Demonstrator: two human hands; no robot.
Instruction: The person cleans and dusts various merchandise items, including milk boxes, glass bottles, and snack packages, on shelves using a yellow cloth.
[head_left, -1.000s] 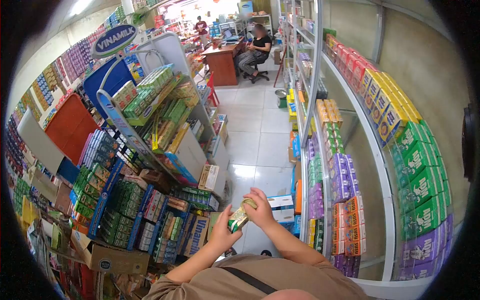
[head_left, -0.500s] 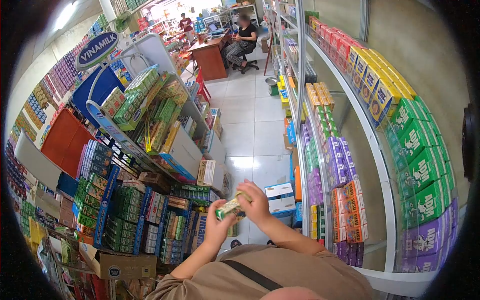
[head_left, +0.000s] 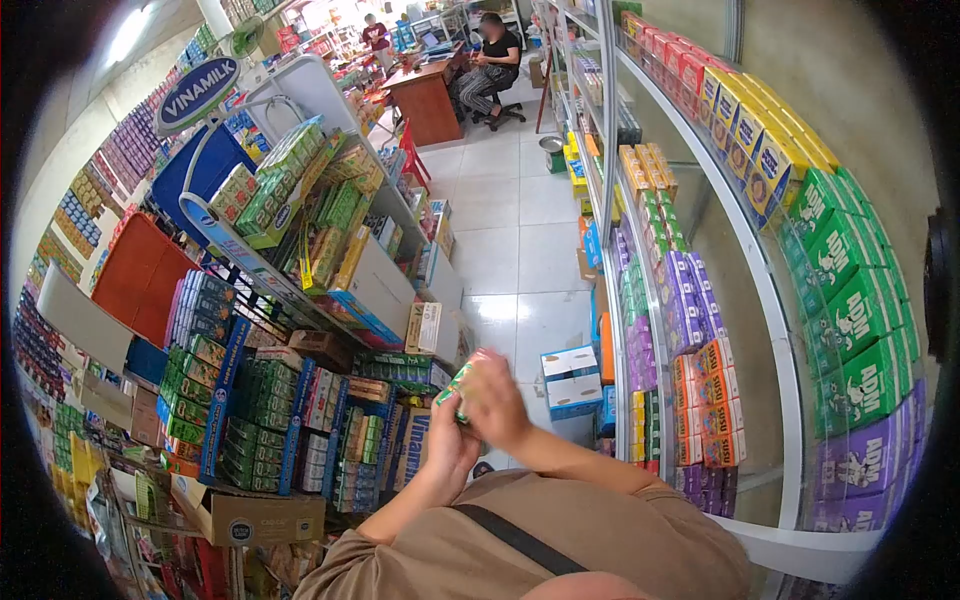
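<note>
Low in front of my chest, my left hand [head_left: 452, 445] is closed around the lower end of a small green carton [head_left: 453, 391]. The carton stands tilted, with a bit of red or orange showing near its top. Over its right side lies my right hand [head_left: 494, 402], smeared by motion, its palm and fingers covering much of the carton. Whether those fingers grip it I cannot tell.
On my left stands a display rack [head_left: 250, 265] packed with drink cartons. Glass shelves of green boxes [head_left: 850, 345] line the right. A white-and-blue box [head_left: 571, 378] sits on the aisle floor. Farther off, a person [head_left: 490, 65] sits by a wooden desk [head_left: 424, 104].
My right hand has swung over the carton's side and now hides more of it. The carton has turned more upright. The view has shifted slightly.
</note>
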